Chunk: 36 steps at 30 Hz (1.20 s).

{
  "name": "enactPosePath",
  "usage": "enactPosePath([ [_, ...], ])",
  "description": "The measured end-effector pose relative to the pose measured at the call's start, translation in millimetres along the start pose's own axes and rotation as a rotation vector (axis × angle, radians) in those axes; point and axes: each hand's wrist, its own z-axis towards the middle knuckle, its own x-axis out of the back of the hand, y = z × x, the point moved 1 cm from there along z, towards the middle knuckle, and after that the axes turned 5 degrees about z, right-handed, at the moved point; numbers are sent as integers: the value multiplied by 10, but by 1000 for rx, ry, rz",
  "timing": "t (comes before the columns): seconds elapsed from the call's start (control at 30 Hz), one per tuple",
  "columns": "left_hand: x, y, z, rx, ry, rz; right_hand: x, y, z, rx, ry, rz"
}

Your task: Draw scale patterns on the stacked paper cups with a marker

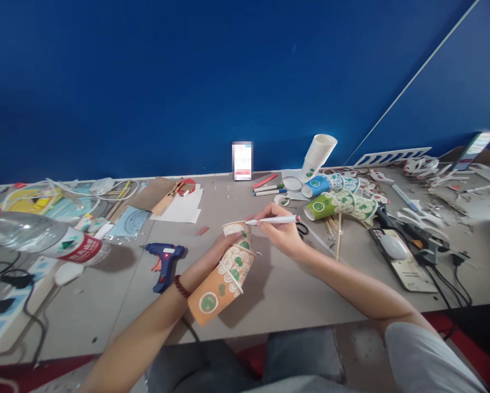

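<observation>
My left hand (227, 244) is wrapped round a joined row of orange paper cups (215, 295), painted with white scallops and green leaves. The row tilts, its bottom cup pointing toward me. In my right hand (280, 228) is a white marker (278, 220), pinched between thumb and fingers. Its tip is at the rim of the farthest cup; whether it touches I cannot tell. To the right lie a green cup row (322, 206) on a wooden stick and a blue cup row (316, 185). Black-handled scissors (303, 229) are partly hidden behind my right hand.
A blue glue gun (165, 261) lies left of my left forearm. Farther left are a large water bottle (56, 240) and a power strip (23, 305). Stacked white cups (320, 155) stand behind. A phone (408, 267) with a white mouse (394, 247) on it lies right.
</observation>
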Motion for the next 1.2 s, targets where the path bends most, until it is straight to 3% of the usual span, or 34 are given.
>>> enactPosePath([
  [0.17,-30,24,6,-84,-44,-37,7,-9,-5,14,-52,53],
  [0.33,23,-18,4,29,24,-23,5,-9,-13,13,-14,25],
  [0.53,36,-18,5,54,31,-7,-6,-5,-9,5,2,-1],
  [0.8,-48,33,17,-135,-70,12,-3,19,-21,-25,-53,30],
  [1.03,14,-7,22,13,0,-3,-5,-5,-9,5,12,-22],
  [1.2,-41,34,1,-104,-84,6,1,6,-15,-29,-38,24],
])
